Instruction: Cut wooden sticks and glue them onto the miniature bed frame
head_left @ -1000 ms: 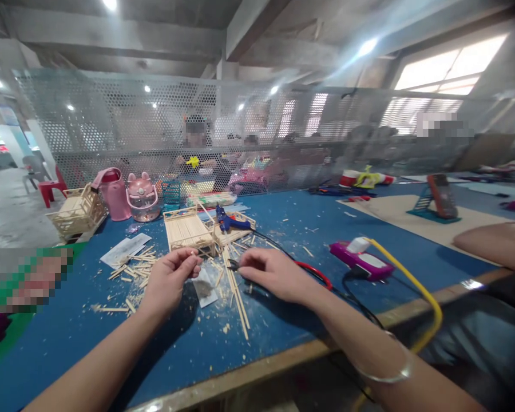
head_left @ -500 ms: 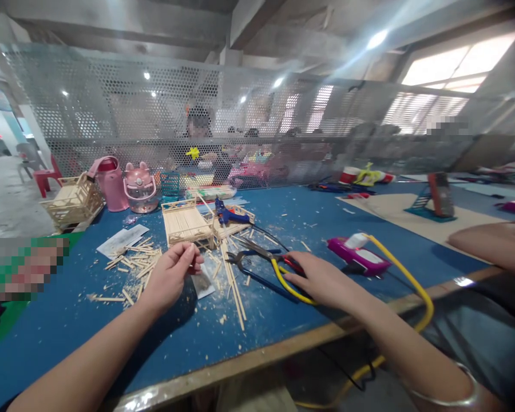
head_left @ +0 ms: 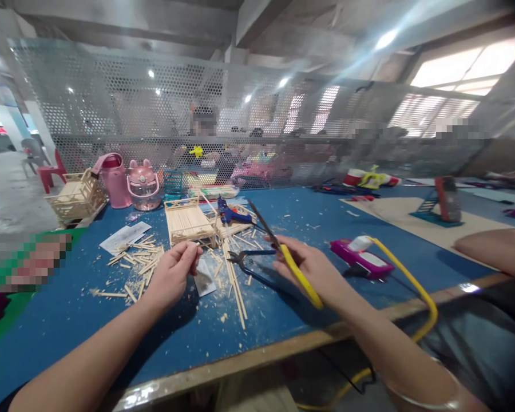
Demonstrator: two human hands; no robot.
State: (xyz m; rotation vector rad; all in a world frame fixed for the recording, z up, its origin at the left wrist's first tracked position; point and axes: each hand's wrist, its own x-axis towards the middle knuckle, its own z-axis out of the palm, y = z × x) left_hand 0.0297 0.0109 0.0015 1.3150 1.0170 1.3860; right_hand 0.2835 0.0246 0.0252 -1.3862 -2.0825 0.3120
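Observation:
My right hand (head_left: pixel 304 266) is closed around scissors (head_left: pixel 295 272) with a yellow handle, their dark blades pointing up and away above the table. Just left of it, blue-handled nippers (head_left: pixel 260 278) lie spread on the blue tabletop. My left hand (head_left: pixel 175 272) is closed, thumb pressed to the fingers; whatever it pinches is too small to make out. Beyond it stands a small wooden-stick bed-like frame (head_left: pixel 191 224). A blue glue gun (head_left: pixel 232 214) rests beside the frame. Loose thin sticks (head_left: pixel 239 292) and a small clear packet (head_left: pixel 205 278) lie between my hands.
Cut stick pieces (head_left: pixel 133 260) and a white paper (head_left: pixel 124 237) are to the left. A pink thermos (head_left: pixel 115 182) and pink bottle (head_left: pixel 143 189) stand behind. On the right are a purple device (head_left: pixel 361 258) with a yellow cable and another person's arm (head_left: pixel 493 247).
My right hand has lifted the scissors off the table and turned their blades upward. The nippers stay on the table. My left hand keeps its pinch, almost in place.

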